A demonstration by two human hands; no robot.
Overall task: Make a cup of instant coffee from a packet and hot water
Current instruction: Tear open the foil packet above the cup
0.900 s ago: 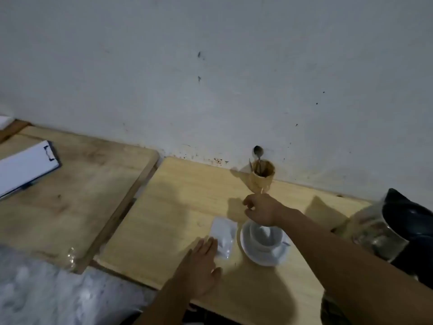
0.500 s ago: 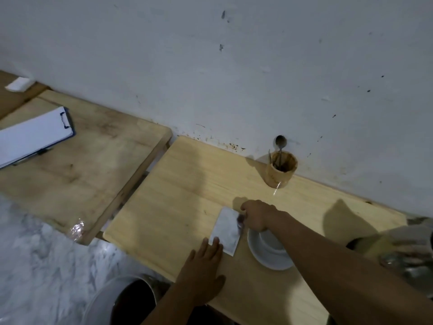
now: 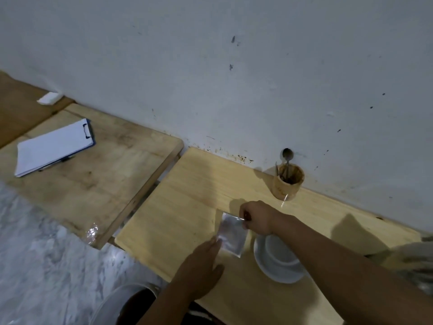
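Note:
A silvery coffee packet lies on the light wooden table, just left of a white cup on a white saucer. My right hand pinches the packet's far top corner. My left hand lies flat on the table with its fingertips touching the packet's near left edge. A wooden holder with a spoon stands by the wall. At the far right edge a glass kettle shows only in part, blurred.
A darker wooden table to the left carries a clipboard with white paper. Between the tables runs a narrow gap. A round bin stands on the marble floor below the near edge. The white wall runs behind.
My right hand moved from the cup to the packet's top corner and took hold of it. My left hand slid forward to the packet's edge. The camera swung left and down.

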